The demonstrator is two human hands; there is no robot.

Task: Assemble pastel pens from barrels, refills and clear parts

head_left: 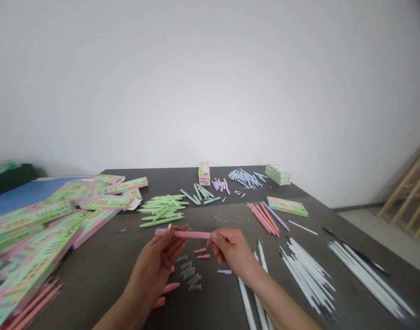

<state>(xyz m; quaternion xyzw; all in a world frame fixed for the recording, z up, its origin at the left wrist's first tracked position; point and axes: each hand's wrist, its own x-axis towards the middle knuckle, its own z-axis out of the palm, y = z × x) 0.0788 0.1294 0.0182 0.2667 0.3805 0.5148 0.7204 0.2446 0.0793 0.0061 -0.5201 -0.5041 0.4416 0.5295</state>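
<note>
Above the dark table, a pink pen (192, 234) lies level between my two hands. My left hand (158, 252) pinches its left part between thumb and fingers. At the other end, the thumb and fingertips of my right hand (230, 247) are closed on the pen's right tip. Under the hands lie small pink pen tips (203, 256), a purple pen tip (225, 272) and several clear plastic pieces (191, 272). Other pink pen parts (171, 287) are partly hidden behind my left hand and wrist.
Printed pen boxes (68, 211) pile up at left. Green pens (163, 208), grey-green parts (203, 192), purple parts (220, 185) and blue parts (246, 178) lie farther back. At right are coral pens (263, 217), white refills (306, 275) and a box (287, 206).
</note>
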